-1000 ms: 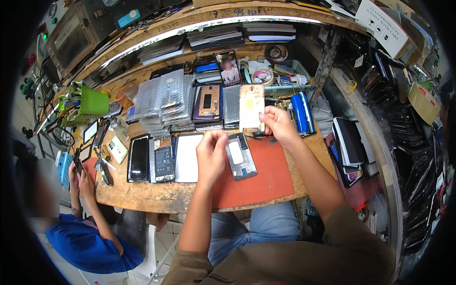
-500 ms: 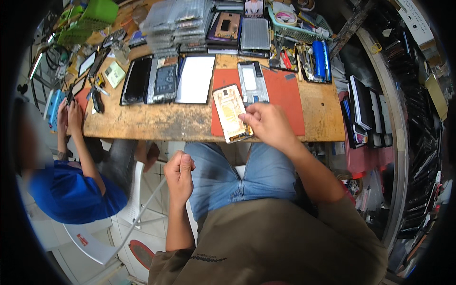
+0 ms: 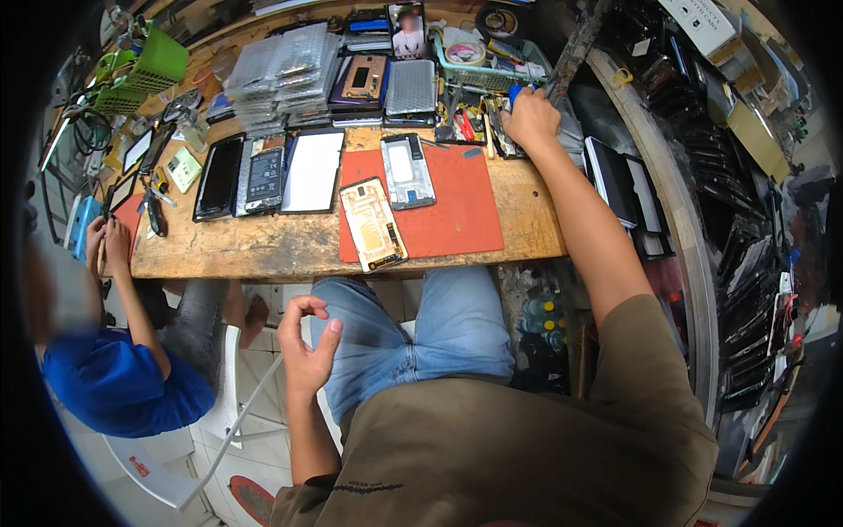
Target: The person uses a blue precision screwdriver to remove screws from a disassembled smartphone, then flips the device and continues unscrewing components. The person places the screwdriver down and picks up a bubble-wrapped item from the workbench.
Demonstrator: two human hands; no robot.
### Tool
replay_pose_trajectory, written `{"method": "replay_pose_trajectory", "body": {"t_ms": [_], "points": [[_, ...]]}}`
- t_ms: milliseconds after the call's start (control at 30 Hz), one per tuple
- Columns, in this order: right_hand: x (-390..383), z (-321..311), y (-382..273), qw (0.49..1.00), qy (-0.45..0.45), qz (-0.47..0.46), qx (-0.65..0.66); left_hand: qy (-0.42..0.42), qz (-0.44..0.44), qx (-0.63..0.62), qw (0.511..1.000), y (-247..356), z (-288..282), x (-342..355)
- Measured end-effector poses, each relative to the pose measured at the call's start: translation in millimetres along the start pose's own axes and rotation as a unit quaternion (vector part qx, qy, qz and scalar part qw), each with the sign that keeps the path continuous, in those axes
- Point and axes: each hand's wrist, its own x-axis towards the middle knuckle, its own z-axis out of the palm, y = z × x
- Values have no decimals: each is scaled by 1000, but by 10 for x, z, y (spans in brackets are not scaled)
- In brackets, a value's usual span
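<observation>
At the back right of the bench my right hand (image 3: 532,121) is closed around a blue tube (image 3: 516,91), which it mostly hides. My left hand (image 3: 307,342) hovers above my left thigh, holding nothing, its fingers bent and apart from the thumb. On the red mat (image 3: 461,220) lies a cream-gold phone housing (image 3: 372,221), tilted, with dark parts at its near end. Just behind it to the right rests a grey phone frame (image 3: 407,171) with a white oblong panel. Neither hand touches these two.
Left of the mat are a white panel (image 3: 312,171), a phone with its battery showing (image 3: 264,180) and a dark screen (image 3: 219,178). Stacked plastic trays (image 3: 285,75) and a teal basket (image 3: 492,75) stand behind. At far left a person in a blue shirt (image 3: 123,378) handles something small.
My right hand has let go of the cream-gold housing, now flat on the mat, and reached to the back right. My left hand's fingers have loosened. The view has shifted right.
</observation>
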Motion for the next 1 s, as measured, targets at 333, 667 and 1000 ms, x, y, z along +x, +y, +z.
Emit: {"method": "replay_pose_trajectory", "body": {"t_ms": [333,667,1000], "points": [[-276,-492,-80,986,-54,-10,159,37,-25,53,998,33,-13,-23],[-2669,-933,-223,520,-500,21,692,-83,131,183,971,-79,172,359],[-3116,-724,-490,325,-612,92,715,-152,142,268,941,-154,343,621]]}}
